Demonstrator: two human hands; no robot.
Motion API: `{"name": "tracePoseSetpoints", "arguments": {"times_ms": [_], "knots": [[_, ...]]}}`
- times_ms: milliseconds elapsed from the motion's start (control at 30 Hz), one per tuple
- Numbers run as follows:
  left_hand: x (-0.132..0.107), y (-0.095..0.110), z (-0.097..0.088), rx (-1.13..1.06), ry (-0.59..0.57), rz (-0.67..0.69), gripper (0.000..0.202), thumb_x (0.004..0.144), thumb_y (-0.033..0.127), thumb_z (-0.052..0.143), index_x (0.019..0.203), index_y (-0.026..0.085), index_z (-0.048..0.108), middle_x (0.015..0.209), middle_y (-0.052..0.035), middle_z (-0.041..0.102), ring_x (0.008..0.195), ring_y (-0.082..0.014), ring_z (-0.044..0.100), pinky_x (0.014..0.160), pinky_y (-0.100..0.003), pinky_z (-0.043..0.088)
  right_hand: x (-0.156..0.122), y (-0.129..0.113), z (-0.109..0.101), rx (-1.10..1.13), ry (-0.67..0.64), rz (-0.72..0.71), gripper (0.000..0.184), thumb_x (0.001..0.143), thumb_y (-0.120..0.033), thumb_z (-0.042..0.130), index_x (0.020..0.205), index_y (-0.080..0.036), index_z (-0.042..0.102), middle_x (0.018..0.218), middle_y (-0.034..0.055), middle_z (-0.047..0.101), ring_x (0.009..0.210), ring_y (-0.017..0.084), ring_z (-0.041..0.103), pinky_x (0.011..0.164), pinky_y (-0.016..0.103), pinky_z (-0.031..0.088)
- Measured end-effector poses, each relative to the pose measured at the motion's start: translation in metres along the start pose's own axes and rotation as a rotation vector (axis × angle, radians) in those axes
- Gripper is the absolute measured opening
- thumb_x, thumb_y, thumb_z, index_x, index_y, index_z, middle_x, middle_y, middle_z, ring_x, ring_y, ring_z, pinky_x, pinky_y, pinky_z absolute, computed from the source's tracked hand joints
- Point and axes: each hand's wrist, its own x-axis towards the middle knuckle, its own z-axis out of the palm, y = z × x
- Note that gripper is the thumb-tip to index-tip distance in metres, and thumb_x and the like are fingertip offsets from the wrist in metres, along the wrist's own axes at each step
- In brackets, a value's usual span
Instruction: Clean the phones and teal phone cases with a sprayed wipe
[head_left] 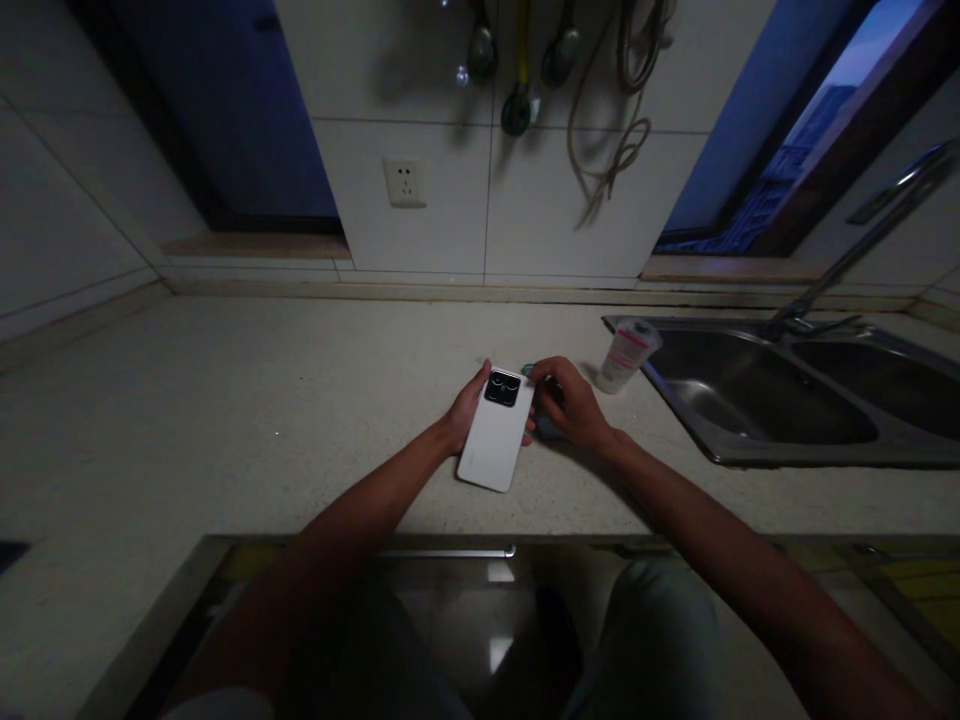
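A white smartphone point(491, 440) lies back side up in my left hand point(469, 405), its black camera block at the upper end. The left fingers wrap under the phone, and their tips show at its right edge. Beside the phone's upper right corner is my right hand point(570, 400), its fingers curled and pinched together. The thumb and fingertips hide whatever they hold, if anything. Partly covered by the right hand is a blue item point(547, 430) on the counter; its kind cannot be made out.
A clear plastic cup point(628, 355) with pink print stands right of my right hand, by the steel double sink point(720, 458). A faucet point(862, 240) rises behind the sink. The pale countertop point(187, 430) ends at a front edge before my legs. A wall socket point(405, 184) and hanging cords point(615, 160) are behind.
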Motion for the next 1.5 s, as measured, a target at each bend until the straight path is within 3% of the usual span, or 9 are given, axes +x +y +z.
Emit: {"name": "tracePoseSetpoints", "arguments": {"times_ms": [333,600,800,933,1500], "knots": [[-0.004,0.002,0.011,-0.028,0.023,0.048,0.083,0.095,0.074,0.023,0.124,0.009,0.065,0.091,-0.0191,0.076,0.074,-0.028,0.075,0.066,-0.041,0.061,0.002,0.005,0.004,0.174,0.085,0.319,0.013,0.088,-0.024,0.056,0.097,-0.021,0.066,0.096,0.0052,0.066,0.081,0.018,0.063,0.065,0.03,0.052],[-0.005,0.003,0.011,-0.071,-0.017,0.039,0.081,0.095,0.074,0.025,0.119,0.009,0.067,0.09,-0.018,0.075,0.074,-0.0286,0.075,0.067,-0.044,0.061,0.003,0.01,0.004,0.389,0.114,0.552,0.018,0.078,-0.034,0.069,0.09,-0.021,0.076,0.092,0.0042,0.073,0.083,0.02,0.068,0.078,0.035,0.055],[-0.005,0.003,0.011,-0.063,-0.017,0.041,0.08,0.096,0.072,0.024,0.123,0.009,0.065,0.092,-0.0185,0.076,0.075,-0.0286,0.075,0.068,-0.044,0.061,0.002,0.008,0.006,0.456,0.106,0.708,0.026,0.074,-0.039,0.073,0.092,-0.02,0.075,0.082,0.0035,0.074,0.071,0.018,0.065,0.064,0.031,0.052],[-0.005,0.003,0.011,-0.036,0.008,0.04,0.083,0.096,0.072,0.021,0.126,0.008,0.064,0.094,-0.0204,0.075,0.074,-0.028,0.074,0.068,-0.044,0.061,0.002,0.009,0.007,0.469,0.106,0.748,0.028,0.072,-0.04,0.075,0.091,-0.02,0.075,0.079,0.0032,0.073,0.067,0.017,0.063,0.057,0.028,0.049],[-0.004,0.005,0.009,-0.022,-0.018,0.043,0.085,0.096,0.073,0.018,0.126,0.008,0.064,0.093,-0.0202,0.076,0.074,-0.0277,0.074,0.071,-0.044,0.06,0.002,0.01,0.006,0.496,0.092,0.748,0.023,0.07,-0.038,0.076,0.087,-0.022,0.075,0.079,0.0034,0.073,0.066,0.018,0.065,0.058,0.031,0.052]]}}
